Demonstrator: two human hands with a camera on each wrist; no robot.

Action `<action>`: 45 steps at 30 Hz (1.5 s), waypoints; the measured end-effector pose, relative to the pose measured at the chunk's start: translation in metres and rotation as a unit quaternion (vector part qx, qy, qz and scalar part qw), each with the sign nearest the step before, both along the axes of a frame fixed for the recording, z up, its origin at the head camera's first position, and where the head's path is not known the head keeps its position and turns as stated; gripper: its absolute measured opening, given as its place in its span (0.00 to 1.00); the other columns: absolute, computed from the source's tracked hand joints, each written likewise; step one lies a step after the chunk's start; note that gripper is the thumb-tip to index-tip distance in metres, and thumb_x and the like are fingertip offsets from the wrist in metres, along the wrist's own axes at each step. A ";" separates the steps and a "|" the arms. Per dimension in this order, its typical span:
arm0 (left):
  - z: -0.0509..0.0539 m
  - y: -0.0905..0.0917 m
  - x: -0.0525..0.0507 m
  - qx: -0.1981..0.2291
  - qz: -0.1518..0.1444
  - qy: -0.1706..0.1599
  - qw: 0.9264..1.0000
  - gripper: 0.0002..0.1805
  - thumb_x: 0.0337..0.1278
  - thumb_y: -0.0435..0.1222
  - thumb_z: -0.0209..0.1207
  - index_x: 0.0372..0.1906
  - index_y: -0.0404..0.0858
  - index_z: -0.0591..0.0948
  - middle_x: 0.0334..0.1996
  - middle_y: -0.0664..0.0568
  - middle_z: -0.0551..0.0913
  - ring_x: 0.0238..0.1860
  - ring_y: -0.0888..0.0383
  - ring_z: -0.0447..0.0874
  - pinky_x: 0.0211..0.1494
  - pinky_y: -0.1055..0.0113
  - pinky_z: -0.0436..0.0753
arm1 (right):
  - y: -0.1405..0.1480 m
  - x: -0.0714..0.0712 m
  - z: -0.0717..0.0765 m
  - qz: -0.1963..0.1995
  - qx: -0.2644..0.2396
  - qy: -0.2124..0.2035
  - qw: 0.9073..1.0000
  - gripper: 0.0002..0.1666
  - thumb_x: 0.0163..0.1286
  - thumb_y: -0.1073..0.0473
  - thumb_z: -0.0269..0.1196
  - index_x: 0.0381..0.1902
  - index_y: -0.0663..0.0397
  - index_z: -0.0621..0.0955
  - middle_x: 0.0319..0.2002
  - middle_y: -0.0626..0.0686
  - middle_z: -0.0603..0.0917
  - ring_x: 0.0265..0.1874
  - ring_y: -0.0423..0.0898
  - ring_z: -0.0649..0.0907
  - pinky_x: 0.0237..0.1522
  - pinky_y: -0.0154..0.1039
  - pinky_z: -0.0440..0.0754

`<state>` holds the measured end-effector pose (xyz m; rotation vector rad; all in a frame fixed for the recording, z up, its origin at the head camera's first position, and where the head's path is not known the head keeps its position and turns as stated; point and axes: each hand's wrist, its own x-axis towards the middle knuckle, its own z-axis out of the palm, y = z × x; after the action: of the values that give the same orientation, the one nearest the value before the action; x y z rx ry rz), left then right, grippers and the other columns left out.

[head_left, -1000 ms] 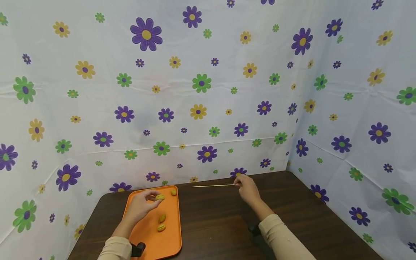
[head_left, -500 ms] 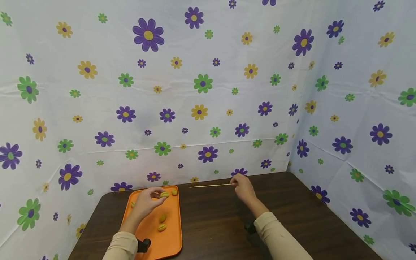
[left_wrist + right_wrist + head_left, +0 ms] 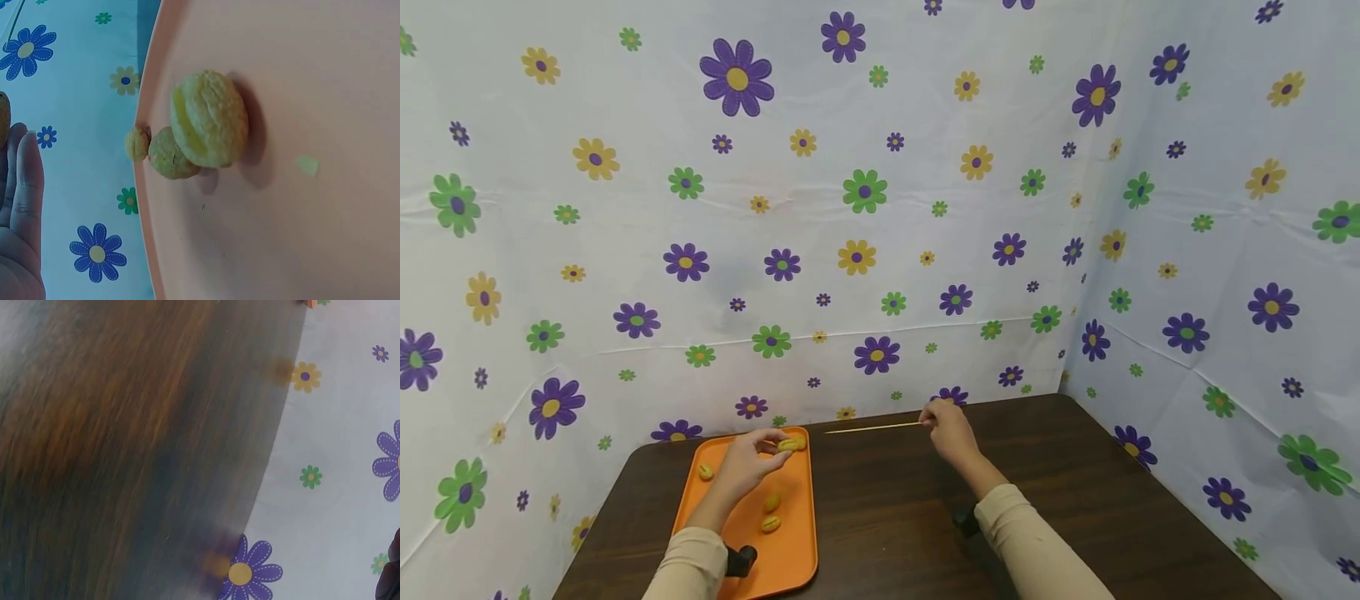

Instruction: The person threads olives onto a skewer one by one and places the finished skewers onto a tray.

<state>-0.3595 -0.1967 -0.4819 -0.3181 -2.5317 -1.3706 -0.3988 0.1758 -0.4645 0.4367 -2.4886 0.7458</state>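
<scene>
A dark wood-grain table [image 3: 887, 508] formed the support surface. 1 orange tray [image 3: 790, 558] (rectangular, rounded corners, raised rim) lay on its left part. The tray carried 4 yellowish oblong pieces [image 3: 770, 524]: 2 close together, 1 near the left rim, 1 in the far right corner.

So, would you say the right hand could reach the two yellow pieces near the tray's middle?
Probably yes: only tabletop and tray rim seem to separate the right hand from those yellow pieces, though it holds a thin stick.
</scene>
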 end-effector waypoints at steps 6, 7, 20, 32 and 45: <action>-0.001 0.003 -0.002 0.006 -0.005 -0.002 1.000 0.13 0.56 0.34 0.73 0.46 0.40 0.86 0.44 0.50 0.86 0.43 0.53 0.85 0.38 0.70 0.84 | -0.008 0.001 0.002 0.013 -0.008 -0.003 1.000 0.15 0.58 0.80 0.66 0.27 0.55 0.83 0.30 0.48 0.82 0.32 0.46 0.82 0.35 0.45 0.84; -0.001 0.004 -0.001 0.007 -0.005 -0.003 1.000 0.13 0.56 0.34 0.73 0.46 0.39 0.86 0.44 0.50 0.86 0.43 0.53 0.85 0.38 0.70 0.84 | -0.010 0.001 0.001 0.013 -0.010 -0.005 1.000 0.15 0.58 0.80 0.66 0.27 0.55 0.83 0.30 0.48 0.82 0.32 0.46 0.82 0.35 0.45 0.84; 0.000 0.007 0.001 0.015 -0.008 -0.007 1.000 0.13 0.56 0.34 0.73 0.46 0.39 0.87 0.44 0.50 0.86 0.43 0.53 0.85 0.37 0.71 0.84 | -0.027 0.004 0.000 0.030 -0.007 -0.002 1.000 0.15 0.59 0.79 0.66 0.26 0.54 0.83 0.29 0.47 0.80 0.32 0.46 0.81 0.35 0.41 0.83; 0.001 0.008 0.002 0.016 -0.015 -0.005 1.000 0.11 0.55 0.33 0.73 0.44 0.39 0.87 0.40 0.52 0.86 0.41 0.55 0.84 0.36 0.70 0.84 | -0.035 0.007 -0.004 0.034 -0.007 0.009 0.999 0.14 0.59 0.80 0.65 0.26 0.57 0.83 0.27 0.46 0.79 0.28 0.43 0.79 0.31 0.38 0.80; -0.001 0.007 0.002 0.023 -0.009 -0.017 1.000 0.12 0.56 0.35 0.73 0.45 0.40 0.87 0.39 0.53 0.86 0.40 0.55 0.84 0.36 0.70 0.84 | -0.034 0.009 -0.005 0.037 -0.008 -0.007 0.999 0.17 0.59 0.81 0.64 0.26 0.54 0.83 0.28 0.45 0.79 0.29 0.43 0.78 0.32 0.38 0.80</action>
<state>-0.3580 -0.1894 -0.4833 -0.3127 -2.5268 -1.4514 -0.3902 0.1414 -0.4696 0.5232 -2.4888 0.7998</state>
